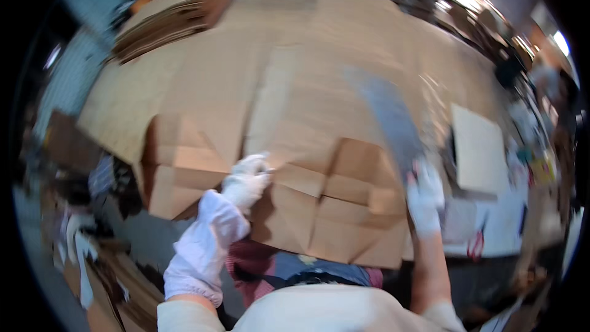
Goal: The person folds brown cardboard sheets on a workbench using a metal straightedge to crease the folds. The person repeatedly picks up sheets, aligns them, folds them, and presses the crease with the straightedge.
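My left hand [246, 179], in a white glove with a pale sleeve cover above it, is closed at the upper left corner of a folded sheet of brown paper [344, 224]. Its fingertips seem to pinch the paper's edge. My right hand [425, 200], also gloved in white, is wrapped round the near end of a long, flat blue-grey strip [392, 117]. That strip slants away to the upper left over the brown paper, blurred by motion. Left of my left hand lies another creased brown paper piece [181, 169], with folded flaps standing up.
Large brown sheets [350, 31] cover the table. A thick stack of brown paper [175, 15] stands at its far left. To the right are a cream board [478, 150] and red-handled scissors [475, 246]. Cardboard piles line the far side.
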### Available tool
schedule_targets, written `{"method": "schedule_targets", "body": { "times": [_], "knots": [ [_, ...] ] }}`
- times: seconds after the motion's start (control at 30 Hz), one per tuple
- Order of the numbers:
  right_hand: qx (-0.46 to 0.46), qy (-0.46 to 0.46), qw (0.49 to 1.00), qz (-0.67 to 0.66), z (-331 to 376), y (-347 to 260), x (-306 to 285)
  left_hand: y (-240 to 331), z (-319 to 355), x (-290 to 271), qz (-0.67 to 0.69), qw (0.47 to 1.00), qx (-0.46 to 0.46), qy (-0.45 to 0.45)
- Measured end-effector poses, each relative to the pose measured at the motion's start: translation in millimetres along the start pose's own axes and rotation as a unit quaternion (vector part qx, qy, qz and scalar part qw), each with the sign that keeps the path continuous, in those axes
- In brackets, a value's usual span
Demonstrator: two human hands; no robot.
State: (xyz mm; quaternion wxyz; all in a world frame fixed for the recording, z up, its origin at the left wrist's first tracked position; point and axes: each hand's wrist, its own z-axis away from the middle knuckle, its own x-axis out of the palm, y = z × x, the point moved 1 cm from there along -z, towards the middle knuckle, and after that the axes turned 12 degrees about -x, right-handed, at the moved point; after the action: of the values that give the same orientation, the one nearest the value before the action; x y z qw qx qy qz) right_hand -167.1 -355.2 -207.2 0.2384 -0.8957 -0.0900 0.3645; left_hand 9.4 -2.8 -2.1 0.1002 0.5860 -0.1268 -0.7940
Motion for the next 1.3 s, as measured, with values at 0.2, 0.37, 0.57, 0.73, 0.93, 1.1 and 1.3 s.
{"method": "schedule_targets", "body": {
  "times": [0.2, 0.37, 0.57, 0.73, 0.93, 1.1, 1.3],
  "knots": [
    [0.092, -0.25, 0.963, -0.035, 8.4, -19.9, -105.8, 73.6, 40.8, -5.8, 0.188, 0.94, 0.239, 0.152],
    [0.116, -0.215, 0.88, -0.407, -74.7, -98.5, -9.0, -27.4, -20.9, -67.1, 0.115, 0.916, 0.144, 0.356],
    [-0.09, -0.382, 0.907, -0.153, -130.2, -241.4, 93.8, -244.7, -120.1, -93.0, 0.22, 0.92, -0.097, 0.309],
    [-0.168, -0.542, 0.82, -0.083, -102.8, -243.2, 105.6, -312.4, -124.2, 12.7, 0.057, 0.965, -0.194, 0.169],
    [-0.164, -0.428, 0.886, -0.067, -77.6, -123.8, -22.1, -234.0, -61.9, -54.6, 0.077, 0.94, -0.113, 0.312],
    [-0.021, -0.326, 0.935, 0.142, -13.4, -5.3, -148.4, -58.7, 32.3, -5.2, 0.353, 0.897, 0.101, 0.246],
    [0.324, -0.133, 0.937, -0.019, 20.6, 58.1, -183.4, 75.5, 31.7, 130.2, 0.011, 0.906, 0.413, 0.092]
  ]
}}
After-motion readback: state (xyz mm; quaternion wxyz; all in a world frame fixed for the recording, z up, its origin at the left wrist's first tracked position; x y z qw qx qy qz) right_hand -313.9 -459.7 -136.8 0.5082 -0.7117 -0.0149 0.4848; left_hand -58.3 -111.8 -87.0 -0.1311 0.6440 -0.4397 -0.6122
